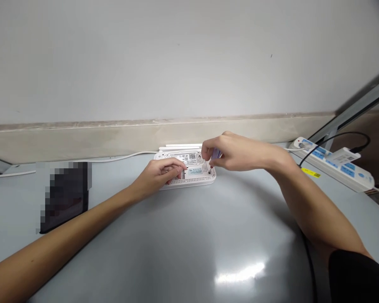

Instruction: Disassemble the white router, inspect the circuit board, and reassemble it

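Observation:
A white router (202, 181) lies on the table with its vented, labelled underside facing up. My right hand (227, 151) is closed around the purple handle of a screwdriver (215, 155). The screwdriver points down at the router's right corner, its tip close to a dark screw hole; whether it sits in the hole is too small to tell. On the left part of the same underside rests my left hand (166, 170), its fingers loosely bent and apart, covering some of the label area. I see nothing held in it.
White antennas (180, 147) lie behind the router by the wall. A dark, partly pixelated tablet-like device (69, 198) is at left. A white power strip (334, 164) with blue sockets, a plugged-in adapter and a black cable stands at right. A white cable (126, 157) runs along the back.

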Motion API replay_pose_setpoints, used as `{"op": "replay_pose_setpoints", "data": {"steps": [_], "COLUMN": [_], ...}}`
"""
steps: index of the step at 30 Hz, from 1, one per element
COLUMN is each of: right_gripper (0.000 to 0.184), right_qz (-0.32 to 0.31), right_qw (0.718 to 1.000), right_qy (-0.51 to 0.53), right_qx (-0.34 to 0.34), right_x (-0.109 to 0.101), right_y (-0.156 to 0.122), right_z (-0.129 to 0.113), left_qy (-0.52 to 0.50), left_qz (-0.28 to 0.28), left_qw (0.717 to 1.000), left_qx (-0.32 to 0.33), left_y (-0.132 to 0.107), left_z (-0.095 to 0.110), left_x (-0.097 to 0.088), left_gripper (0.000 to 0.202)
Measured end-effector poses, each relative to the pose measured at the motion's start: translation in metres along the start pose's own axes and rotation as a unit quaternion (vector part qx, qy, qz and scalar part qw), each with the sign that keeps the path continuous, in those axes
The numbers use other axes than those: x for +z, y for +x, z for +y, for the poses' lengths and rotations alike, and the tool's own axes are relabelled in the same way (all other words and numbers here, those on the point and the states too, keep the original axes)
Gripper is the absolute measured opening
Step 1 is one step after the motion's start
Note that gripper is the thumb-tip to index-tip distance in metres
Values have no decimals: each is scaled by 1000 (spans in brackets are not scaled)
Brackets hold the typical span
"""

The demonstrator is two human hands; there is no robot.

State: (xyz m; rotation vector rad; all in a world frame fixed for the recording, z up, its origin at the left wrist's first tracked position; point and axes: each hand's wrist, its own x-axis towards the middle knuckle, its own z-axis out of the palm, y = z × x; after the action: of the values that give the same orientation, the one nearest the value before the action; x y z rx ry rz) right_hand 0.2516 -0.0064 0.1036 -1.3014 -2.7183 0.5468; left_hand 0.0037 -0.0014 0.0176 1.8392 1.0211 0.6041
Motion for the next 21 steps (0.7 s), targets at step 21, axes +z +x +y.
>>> {"op": "replay_pose_setpoints", "data": {"steps": [21], "right_gripper": [15], "right_qz": [-23], "right_qw": [998], "right_qy": [44], "right_qx": [34], "right_x": [0], "right_y": [0], "right_z": [2], "left_qy": [-11], "left_qz": [-17], "left_qw": [1000], "left_qx": [3], "left_y": [-1], "left_z": [-6], "left_x": [-2], "left_gripper": [23]}}
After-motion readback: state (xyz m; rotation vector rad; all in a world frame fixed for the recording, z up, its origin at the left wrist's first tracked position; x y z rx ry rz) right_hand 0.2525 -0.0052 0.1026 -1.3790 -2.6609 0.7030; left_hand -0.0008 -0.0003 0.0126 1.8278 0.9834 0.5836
